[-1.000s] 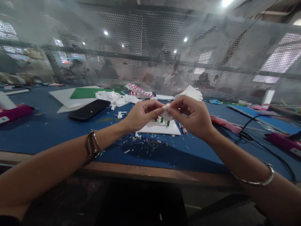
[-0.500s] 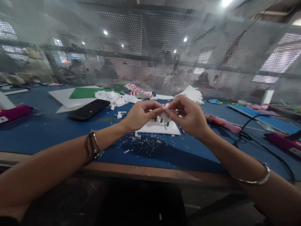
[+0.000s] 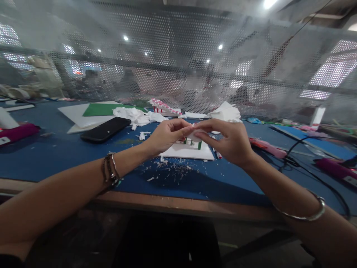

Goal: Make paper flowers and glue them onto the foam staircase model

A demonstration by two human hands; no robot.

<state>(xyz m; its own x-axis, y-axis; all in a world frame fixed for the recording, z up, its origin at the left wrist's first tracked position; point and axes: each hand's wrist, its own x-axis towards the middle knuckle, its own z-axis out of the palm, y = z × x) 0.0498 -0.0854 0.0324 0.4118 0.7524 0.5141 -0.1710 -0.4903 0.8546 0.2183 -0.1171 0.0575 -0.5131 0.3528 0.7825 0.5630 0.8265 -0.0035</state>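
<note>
Both my hands meet over a small model on a white board (image 3: 189,152) in the middle of the table. My left hand (image 3: 169,136) pinches the left edge of a small white piece (image 3: 196,137), which looks like paper or tissue. From the other side my right hand (image 3: 230,139) grips the same piece between thumb and fingers. Short green posts (image 3: 199,145) stand on the board just under my fingertips. Some red parts behind them are mostly hidden by my hands. White shreds (image 3: 178,167) lie scattered in front of the board.
A black phone (image 3: 106,130) lies left, near crumpled white tissue (image 3: 134,116) and a green sheet (image 3: 108,110). Behind stands a pink-and-white model (image 3: 164,107). A red-and-pink tool (image 3: 267,146), a black cable (image 3: 306,167) and a blue board (image 3: 315,139) are right. A perforated screen (image 3: 167,67) closes the back.
My right hand has shifted slightly right and its fingers have straightened and flattened over the white piece. A red-and-white marker-like stick beside the board shows more. My left hand stays nearly in place.
</note>
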